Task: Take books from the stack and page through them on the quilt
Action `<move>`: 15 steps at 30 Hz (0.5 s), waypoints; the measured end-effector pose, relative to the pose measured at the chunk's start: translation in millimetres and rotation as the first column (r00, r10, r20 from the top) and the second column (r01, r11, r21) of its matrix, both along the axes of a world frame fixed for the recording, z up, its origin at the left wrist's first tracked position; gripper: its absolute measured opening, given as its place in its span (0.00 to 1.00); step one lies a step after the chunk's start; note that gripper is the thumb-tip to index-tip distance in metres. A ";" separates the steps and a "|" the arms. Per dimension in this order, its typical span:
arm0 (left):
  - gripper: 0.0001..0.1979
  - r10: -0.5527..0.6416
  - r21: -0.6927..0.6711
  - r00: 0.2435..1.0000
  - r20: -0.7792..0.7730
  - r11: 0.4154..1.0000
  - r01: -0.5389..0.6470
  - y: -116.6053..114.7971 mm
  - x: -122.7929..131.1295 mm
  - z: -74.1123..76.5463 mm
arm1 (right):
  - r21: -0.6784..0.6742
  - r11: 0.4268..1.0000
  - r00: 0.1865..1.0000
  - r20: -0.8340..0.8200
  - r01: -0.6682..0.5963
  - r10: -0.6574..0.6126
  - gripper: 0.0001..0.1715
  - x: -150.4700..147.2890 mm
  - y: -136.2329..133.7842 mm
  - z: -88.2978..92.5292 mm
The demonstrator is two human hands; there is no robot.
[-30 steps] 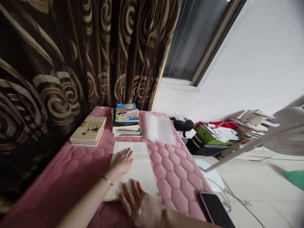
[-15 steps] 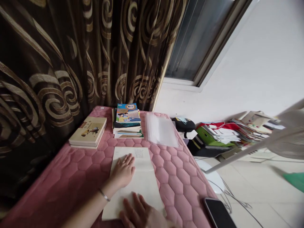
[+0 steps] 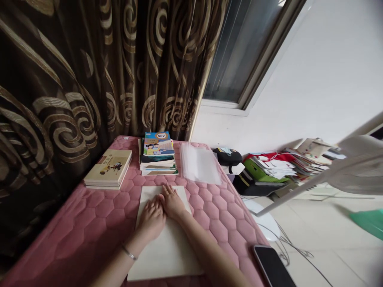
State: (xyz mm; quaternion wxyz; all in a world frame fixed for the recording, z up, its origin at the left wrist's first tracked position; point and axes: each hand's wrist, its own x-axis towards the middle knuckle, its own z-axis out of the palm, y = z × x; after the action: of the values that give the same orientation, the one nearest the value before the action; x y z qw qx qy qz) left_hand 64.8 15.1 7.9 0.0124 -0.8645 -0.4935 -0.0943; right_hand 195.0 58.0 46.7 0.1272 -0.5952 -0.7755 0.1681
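Observation:
An open cream-coloured booklet (image 3: 167, 255) lies flat on the pink quilted mattress (image 3: 110, 235). On its far half rests my left hand (image 3: 152, 217), palm down, with a bracelet at the wrist. My right hand (image 3: 172, 202) lies flat just beside it, fingers stretched away from me, and the two hands touch at the thumbs. Neither hand grips anything. Both cover much of the far page, so its print is hidden.
Stacked cream books (image 3: 109, 169) sit at the far left, beside a pile of textbooks (image 3: 158, 153) and clear plastic covers (image 3: 200, 163). A phone (image 3: 273, 266) lies on the near right edge. Beyond it stand a fan (image 3: 299, 191), cables and stacked papers (image 3: 278, 167).
My right hand has moved from the near page up to the far page, next to my left hand. The left has stayed nearly in place. The view has shifted slightly.

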 end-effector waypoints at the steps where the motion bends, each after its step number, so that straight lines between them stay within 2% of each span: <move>1: 0.25 0.040 0.023 0.999 -0.002 0.999 -0.040 -1.1 0.0 0.4 | -0.011 1.000 1.000 0.018 0.026 -0.026 0.34 2.4 2.1 -6.2; 4: 0.26 0.158 0.057 0.987 0.005 0.986 -0.158 -0.8 5.2 2.9 | -0.024 0.997 0.994 0.074 0.078 -0.076 0.36 11.2 0.2 -15.8; 7: 0.27 0.221 0.003 0.975 0.032 0.975 -0.221 8.4 19.0 8.3 | -0.046 0.995 0.990 0.116 0.088 -0.082 0.35 17.3 -3.3 -14.4; 11: 0.27 0.178 -0.131 0.982 0.069 0.977 -0.168 30.0 37.7 16.7 | -0.107 0.993 0.984 0.173 0.051 -0.032 0.34 18.5 -3.9 -10.3; 15: 0.26 0.190 -0.109 0.978 0.090 0.978 -0.180 41.7 31.1 16.9 | -0.092 0.992 0.984 0.167 0.085 -0.068 0.33 15.8 -2.8 -14.2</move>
State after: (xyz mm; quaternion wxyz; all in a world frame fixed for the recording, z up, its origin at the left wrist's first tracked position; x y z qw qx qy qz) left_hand 95.9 56.8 24.8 -0.0469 -0.8085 -0.5760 -0.1113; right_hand 210.9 55.2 32.4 0.0399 -0.6419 -0.7506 0.1518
